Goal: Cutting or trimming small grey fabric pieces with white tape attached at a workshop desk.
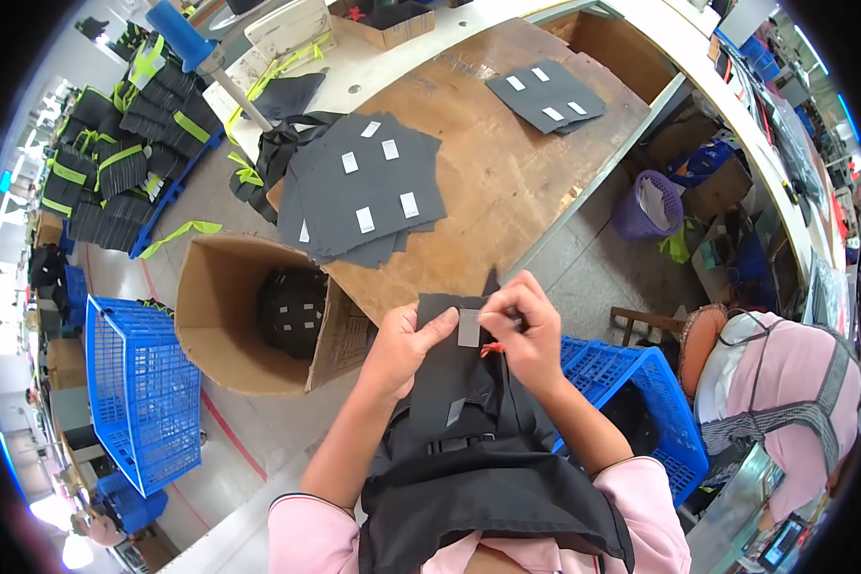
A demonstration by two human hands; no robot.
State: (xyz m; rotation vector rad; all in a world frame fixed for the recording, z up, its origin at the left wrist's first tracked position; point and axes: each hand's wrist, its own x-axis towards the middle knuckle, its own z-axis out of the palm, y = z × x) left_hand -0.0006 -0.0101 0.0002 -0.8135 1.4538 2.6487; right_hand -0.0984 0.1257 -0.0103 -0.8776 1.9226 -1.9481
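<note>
My left hand is closed on the edge of a dark grey fabric panel, its thumb lying on top. The panel hangs in front of my black apron. A light grey rectangular patch sits on the panel between my two hands, and another patch shows lower down. At that upper patch's right edge my right hand is closed, fingers curled in. A small orange-red piece shows just below its fingers; what the hand grips is mostly hidden.
Dark grey panels with white patches lie in a pile and a smaller stack on the wooden table. A cardboard box with panels inside stands left, beside a blue crate. Another blue crate and a person in pink are right.
</note>
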